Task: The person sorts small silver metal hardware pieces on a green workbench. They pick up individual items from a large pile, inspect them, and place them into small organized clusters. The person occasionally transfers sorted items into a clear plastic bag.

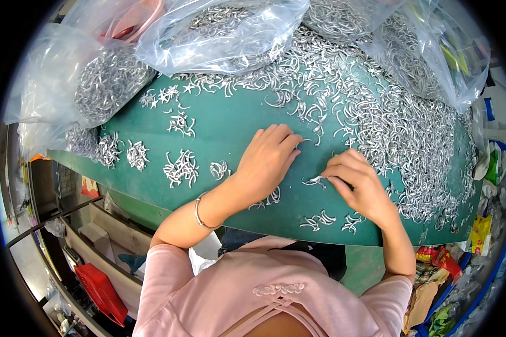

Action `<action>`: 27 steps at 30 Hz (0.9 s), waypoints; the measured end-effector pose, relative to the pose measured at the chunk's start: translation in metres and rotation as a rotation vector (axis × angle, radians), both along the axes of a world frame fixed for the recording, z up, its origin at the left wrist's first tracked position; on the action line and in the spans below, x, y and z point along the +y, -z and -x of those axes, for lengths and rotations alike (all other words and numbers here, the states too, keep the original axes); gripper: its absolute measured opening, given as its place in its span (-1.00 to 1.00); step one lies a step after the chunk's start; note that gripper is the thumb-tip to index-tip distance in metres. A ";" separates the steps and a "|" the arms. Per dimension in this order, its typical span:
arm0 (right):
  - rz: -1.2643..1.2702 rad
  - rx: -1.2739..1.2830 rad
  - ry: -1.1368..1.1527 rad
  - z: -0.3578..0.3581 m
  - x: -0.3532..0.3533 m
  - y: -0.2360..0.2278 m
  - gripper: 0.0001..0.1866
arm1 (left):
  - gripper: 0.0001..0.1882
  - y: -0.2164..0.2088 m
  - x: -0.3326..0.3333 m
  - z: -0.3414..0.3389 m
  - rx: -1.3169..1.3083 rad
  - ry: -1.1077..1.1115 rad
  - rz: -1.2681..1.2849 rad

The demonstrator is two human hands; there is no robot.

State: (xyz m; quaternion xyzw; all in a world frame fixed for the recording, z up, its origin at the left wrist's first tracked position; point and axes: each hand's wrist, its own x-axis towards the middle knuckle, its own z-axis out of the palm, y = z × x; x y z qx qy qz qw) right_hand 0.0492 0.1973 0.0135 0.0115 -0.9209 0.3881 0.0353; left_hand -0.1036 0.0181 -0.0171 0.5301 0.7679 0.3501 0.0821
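Observation:
Over the middle of the green tabletop, my left hand (269, 160) is closed, with a thin curved silver piece (305, 141) showing at its fingertips. My right hand (355, 181), to its right, pinches one or more small curved silver metal pieces (314, 180) between thumb and fingers; how many cannot be told. Below my left wrist lies a little group of curved pieces (273, 196), partly hidden by the forearm. Two more small groups, one of curved pieces (319, 220) and another (352, 223), lie near the table's front edge.
A broad heap of silver pieces (416, 140) covers the table's right and far side. Small piles (181, 168) and star-shaped pieces (166, 94) lie on the left. Clear plastic bags (109, 84) of pieces line the back. A red basket (101, 295) stands low left.

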 end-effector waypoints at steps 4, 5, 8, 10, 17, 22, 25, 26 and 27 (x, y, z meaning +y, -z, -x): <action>-0.106 0.007 -0.004 -0.002 -0.003 -0.003 -0.79 | -0.71 0.003 0.000 0.002 -0.063 0.066 -0.033; -0.080 0.015 0.016 0.000 -0.002 -0.005 -0.79 | -0.68 0.003 0.000 0.002 -0.106 0.127 -0.055; -0.062 0.035 0.178 0.010 0.006 -0.005 -0.77 | -0.58 -0.005 -0.001 -0.003 -0.130 0.314 0.008; -0.149 0.139 0.293 0.028 0.019 0.007 -0.75 | -0.53 -0.008 -0.001 -0.008 -0.050 0.408 0.058; -0.401 0.158 0.172 0.054 0.013 0.024 -0.73 | -0.69 0.003 -0.002 -0.014 0.071 0.481 0.062; -0.286 0.117 0.235 0.045 0.016 0.022 -0.77 | -0.79 0.004 -0.003 -0.016 0.012 0.446 0.061; -0.308 0.129 0.147 0.053 0.012 0.020 -0.78 | -0.79 0.005 -0.002 -0.017 -0.020 0.439 0.065; -0.304 0.142 0.141 0.053 0.012 0.020 -0.78 | -0.79 0.005 -0.002 -0.017 -0.026 0.439 0.058; -0.300 0.155 0.134 0.053 0.013 0.019 -0.79 | -0.79 0.005 -0.001 -0.016 -0.033 0.440 0.051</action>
